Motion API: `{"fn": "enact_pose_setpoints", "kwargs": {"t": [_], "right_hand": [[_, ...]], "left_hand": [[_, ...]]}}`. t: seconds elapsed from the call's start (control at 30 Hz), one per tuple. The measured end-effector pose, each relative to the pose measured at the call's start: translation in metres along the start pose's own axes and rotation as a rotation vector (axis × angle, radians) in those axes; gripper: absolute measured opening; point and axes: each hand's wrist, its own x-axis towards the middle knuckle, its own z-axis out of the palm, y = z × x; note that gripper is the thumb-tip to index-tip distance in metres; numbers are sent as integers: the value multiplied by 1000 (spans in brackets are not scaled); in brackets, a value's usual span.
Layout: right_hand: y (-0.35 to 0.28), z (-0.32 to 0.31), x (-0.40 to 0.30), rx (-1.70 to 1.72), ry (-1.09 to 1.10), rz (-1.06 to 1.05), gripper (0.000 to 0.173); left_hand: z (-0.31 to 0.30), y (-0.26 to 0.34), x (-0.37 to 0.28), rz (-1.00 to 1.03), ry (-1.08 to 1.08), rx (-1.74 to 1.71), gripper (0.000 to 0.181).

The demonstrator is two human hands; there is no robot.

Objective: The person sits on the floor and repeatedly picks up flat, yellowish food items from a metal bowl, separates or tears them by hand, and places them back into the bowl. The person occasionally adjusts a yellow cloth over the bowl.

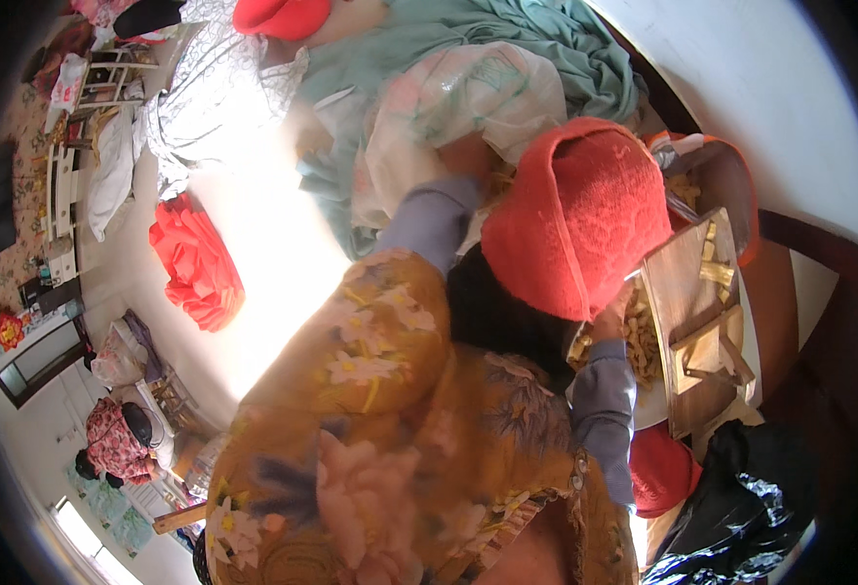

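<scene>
My left hand [471, 155] is at a translucent plastic bag [502, 84], near some pale pieces; its fingers are blurred and partly hidden. A red knitted cloth or hat [579, 216] bulges between my arms and covers part of the view. Just below its edge, my right hand [610, 316] reaches to a plate of pale yellow-brown cut pieces [641, 333], its fingertips hidden. Beside that hand, a wooden board [681, 292] with a raised wooden block [707, 351] lies over the plate. A few pieces [716, 273] rest on the board.
An orange-rimmed container [729, 183] with more pieces is behind the board. A black plastic bag [736, 497] and a red cloth [659, 468] lie at lower right. Green fabric [429, 33] spreads beyond the plastic bag. Red fabric [195, 263] is on the floor; a person [118, 439] sits farther left.
</scene>
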Motion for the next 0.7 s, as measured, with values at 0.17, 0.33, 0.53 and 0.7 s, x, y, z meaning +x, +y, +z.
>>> {"fn": "enact_pose_setpoints", "kwargs": {"t": [0.17,0.33,0.53,0.7], "right_hand": [[-12,12,11,7,-18,-25,38],[-24,13,11,4,-36,27,36],[-61,4,-46,-306,-193,-246,30],[-104,-8,-142,45,-141,-492,37]], "left_hand": [[-2,-55,5,352,-159,-563,32],[-63,-54,-59,438,-172,-1092,43],[-197,-71,-167,383,70,-1177,48],[-273,-65,-233,705,257,-1382,44]]}}
